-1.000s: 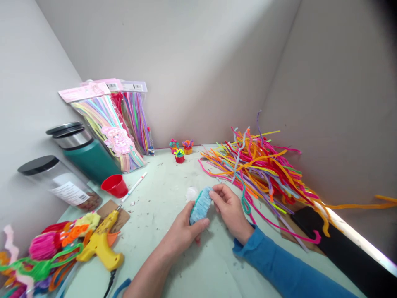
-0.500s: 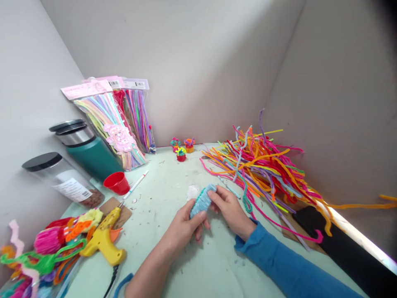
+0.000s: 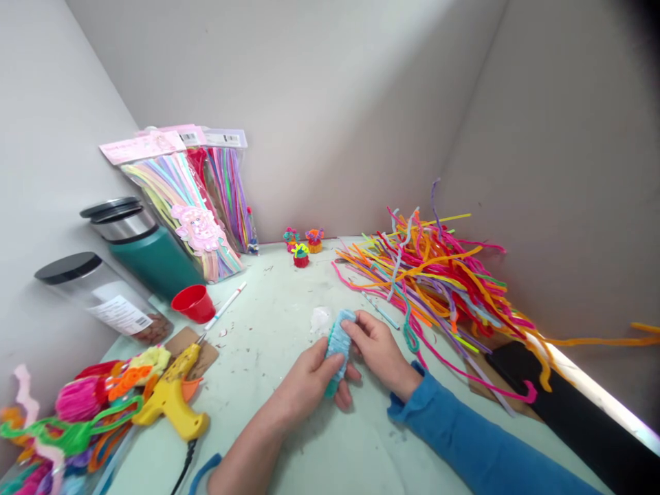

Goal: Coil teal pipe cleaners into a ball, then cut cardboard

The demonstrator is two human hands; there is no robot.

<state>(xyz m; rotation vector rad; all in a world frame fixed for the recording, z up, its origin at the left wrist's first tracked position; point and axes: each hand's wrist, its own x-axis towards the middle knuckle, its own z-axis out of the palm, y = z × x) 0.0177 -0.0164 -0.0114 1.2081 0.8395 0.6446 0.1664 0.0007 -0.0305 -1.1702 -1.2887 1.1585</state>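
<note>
Between my two hands is a light blue pipe-cleaner piece [image 3: 338, 342], a fuzzy ribbed strip with a teal edge along its left side. My left hand [image 3: 309, 378] grips its lower part, thumb on the front and fingers behind. At its upper right end, my right hand [image 3: 375, 347] pinches it between thumb and fingers. The piece is held above the table, tilted slightly, and its back is hidden. A whitish patch [image 3: 320, 320] lies on the table just beyond it.
A loose heap of pipe cleaners [image 3: 438, 275] spreads at the right. On the left are a yellow glue gun [image 3: 175, 399], a red cup [image 3: 194, 304], a teal bottle [image 3: 149, 251], a clear jar [image 3: 111, 295] and packaged pipe cleaners [image 3: 175, 206]. Small potted pipe-cleaner figures [image 3: 301, 257] stand at the back.
Both hands have turned the light blue piece more upright and brought it slightly nearer. It stays held in both hands.
</note>
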